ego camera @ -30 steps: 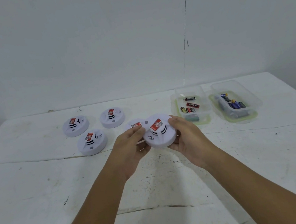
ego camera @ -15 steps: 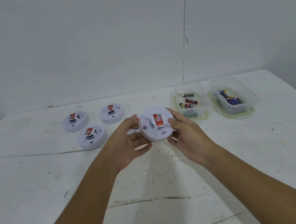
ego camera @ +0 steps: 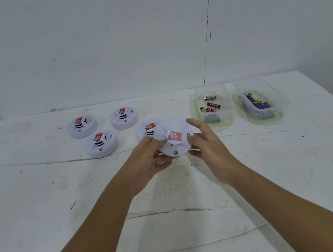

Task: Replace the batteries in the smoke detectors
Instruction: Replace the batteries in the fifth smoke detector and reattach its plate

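Detector point(ego camera: 173, 140) held above the desk point(ego camera: 42, 198), left hand point(ego camera: 145, 163) and right hand point(ego camera: 207, 145) each with a curled grip on its rim.

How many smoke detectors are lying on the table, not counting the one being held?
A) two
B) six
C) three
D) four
D: three detectors sit in a group on the left of the table, and a fourth lies partly hidden behind the held detector, which the left hand and right hand grip above the table.
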`<state>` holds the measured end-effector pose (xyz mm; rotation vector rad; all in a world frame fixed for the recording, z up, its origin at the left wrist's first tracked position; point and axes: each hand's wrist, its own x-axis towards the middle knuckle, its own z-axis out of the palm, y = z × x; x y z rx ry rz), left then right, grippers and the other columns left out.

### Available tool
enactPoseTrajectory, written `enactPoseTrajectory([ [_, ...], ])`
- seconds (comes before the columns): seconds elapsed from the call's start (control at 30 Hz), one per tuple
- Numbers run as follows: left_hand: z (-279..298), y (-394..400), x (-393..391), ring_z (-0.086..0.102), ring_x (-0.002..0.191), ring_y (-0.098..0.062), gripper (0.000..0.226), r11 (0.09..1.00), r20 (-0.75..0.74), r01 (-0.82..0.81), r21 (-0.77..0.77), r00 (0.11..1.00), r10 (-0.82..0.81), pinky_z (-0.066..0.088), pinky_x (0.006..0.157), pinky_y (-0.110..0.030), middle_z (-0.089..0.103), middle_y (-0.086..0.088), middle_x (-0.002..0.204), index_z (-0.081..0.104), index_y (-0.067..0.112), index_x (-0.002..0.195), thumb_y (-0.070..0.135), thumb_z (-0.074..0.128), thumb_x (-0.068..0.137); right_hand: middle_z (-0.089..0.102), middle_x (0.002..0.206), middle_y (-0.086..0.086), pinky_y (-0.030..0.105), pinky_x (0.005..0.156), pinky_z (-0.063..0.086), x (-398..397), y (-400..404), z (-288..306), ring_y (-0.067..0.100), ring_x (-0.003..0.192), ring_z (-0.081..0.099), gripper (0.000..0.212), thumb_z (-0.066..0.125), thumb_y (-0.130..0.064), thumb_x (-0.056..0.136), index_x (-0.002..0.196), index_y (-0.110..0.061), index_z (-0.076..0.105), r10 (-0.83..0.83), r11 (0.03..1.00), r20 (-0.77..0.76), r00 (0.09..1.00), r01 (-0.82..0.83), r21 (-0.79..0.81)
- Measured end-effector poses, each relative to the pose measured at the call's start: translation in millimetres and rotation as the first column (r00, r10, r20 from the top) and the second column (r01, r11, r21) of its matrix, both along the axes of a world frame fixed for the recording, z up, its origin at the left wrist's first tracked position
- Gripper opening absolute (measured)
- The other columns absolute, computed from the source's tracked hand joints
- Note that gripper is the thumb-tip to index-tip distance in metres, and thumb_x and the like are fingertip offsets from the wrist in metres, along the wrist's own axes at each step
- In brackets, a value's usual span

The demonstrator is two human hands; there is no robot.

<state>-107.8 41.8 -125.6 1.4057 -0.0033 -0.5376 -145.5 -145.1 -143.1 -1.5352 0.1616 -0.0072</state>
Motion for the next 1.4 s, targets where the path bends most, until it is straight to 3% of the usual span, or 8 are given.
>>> enactPoseTrajectory([
  [0.13, -5, -4, -7, 0.071, 0.107, -0.022, 0.025, 0.994, 0.135, -0.050, 0.098, 0.990, 0.036, 0.057, 0.090, -0.034, 0.073, 0.001, 0.122, 0.059, 0.028, 0.130, 0.031, 0.051, 0.107, 0.075, 0.109, -0.010, 0.030, 0.096, 0.051, -4, -6, -8, 0.006, 0.106, 0.070, 0.045, 0.051, -0.020, 0.108, 0.148, -0.041, 0.049, 0.050, 0.984, 0.069, 0.996, -0.037, -0.173],
  [0.3, -13, -9, -10, 0.063, 0.090, -0.004, 0.029, 0.964, 0.274, -0.106, 0.242, 0.961, 0.037, 0.047, 0.063, -0.010, 0.068, 0.009, 0.107, 0.058, 0.024, 0.118, 0.047, 0.045, 0.107, 0.069, 0.131, -0.006, 0.045, 0.114, 0.046, -6, -11, -23, 0.015, 0.125, 0.063, 0.052, 0.047, -0.029, 0.106, 0.153, -0.052, 0.041, 0.119, 0.950, 0.080, 0.990, -0.090, -0.300],
  [0.4, -22, -8, -9, 0.062, 0.093, -0.002, 0.023, 0.946, 0.338, -0.122, 0.299, 0.941, 0.014, 0.047, 0.070, -0.013, 0.067, 0.013, 0.104, 0.057, 0.023, 0.112, 0.042, 0.043, 0.109, 0.053, 0.152, -0.021, 0.036, 0.121, 0.039, -10, -8, -27, -0.006, 0.137, 0.048, 0.054, 0.044, -0.024, 0.111, 0.159, -0.045, 0.034, 0.144, 0.931, 0.097, 0.985, -0.101, -0.351],
  [0.5, -32, -7, -12, 0.053, 0.076, -0.002, 0.022, 0.916, 0.416, -0.185, 0.355, 0.909, 0.022, 0.041, 0.066, -0.020, 0.061, 0.020, 0.082, 0.051, 0.026, 0.095, 0.038, 0.039, 0.110, 0.056, 0.146, 0.000, 0.030, 0.114, 0.041, -8, -5, -34, 0.004, 0.126, 0.053, 0.057, 0.041, -0.026, 0.112, 0.161, -0.049, 0.025, 0.138, 0.900, 0.115, 0.984, -0.076, -0.429],
  [0.7, -45, -8, -20, 0.062, 0.085, -0.008, 0.031, 0.875, 0.507, -0.261, 0.409, 0.862, 0.020, 0.048, 0.070, -0.026, 0.069, 0.006, 0.096, 0.057, 0.022, 0.112, 0.042, 0.034, 0.111, 0.062, 0.125, 0.011, 0.054, 0.100, 0.052, -4, -4, -44, 0.024, 0.115, 0.060, 0.076, 0.045, -0.047, 0.092, 0.151, -0.069, 0.001, 0.176, 0.837, 0.129, 0.976, -0.079, -0.542],
  [0.8, -49, -7, -18, 0.061, 0.085, -0.008, 0.032, 0.855, 0.531, -0.262, 0.447, 0.847, -0.018, 0.048, 0.066, -0.023, 0.069, 0.004, 0.097, 0.056, 0.021, 0.116, 0.042, 0.031, 0.111, 0.063, 0.118, 0.004, 0.054, 0.091, 0.055, -3, -3, -48, 0.022, 0.108, 0.064, 0.092, 0.054, -0.051, 0.087, 0.153, -0.064, -0.009, 0.222, 0.789, 0.147, 0.964, -0.089, -0.608],
  [1.17, -55, -7, -16, 0.061, 0.081, -0.002, 0.028, 0.832, 0.550, -0.261, 0.490, 0.833, -0.062, 0.045, 0.060, -0.013, 0.065, 0.007, 0.092, 0.050, 0.021, 0.117, 0.040, 0.030, 0.111, 0.064, 0.118, -0.004, 0.050, 0.083, 0.058, -3, -1, -55, 0.016, 0.102, 0.066, 0.106, 0.066, -0.054, 0.084, 0.164, -0.045, -0.004, 0.208, 0.783, 0.188, 0.960, -0.048, -0.621],
  [1.4, -56, -7, -15, 0.064, 0.081, -0.013, 0.029, 0.823, 0.543, -0.260, 0.505, 0.837, -0.069, 0.052, 0.066, -0.028, 0.067, 0.002, 0.092, 0.049, 0.019, 0.116, 0.039, 0.029, 0.111, 0.061, 0.115, -0.008, 0.047, 0.086, 0.058, -3, -2, -58, 0.013, 0.105, 0.063, 0.105, 0.064, -0.054, 0.085, 0.163, -0.047, -0.004, 0.215, 0.765, 0.199, 0.956, -0.038, -0.643],
])
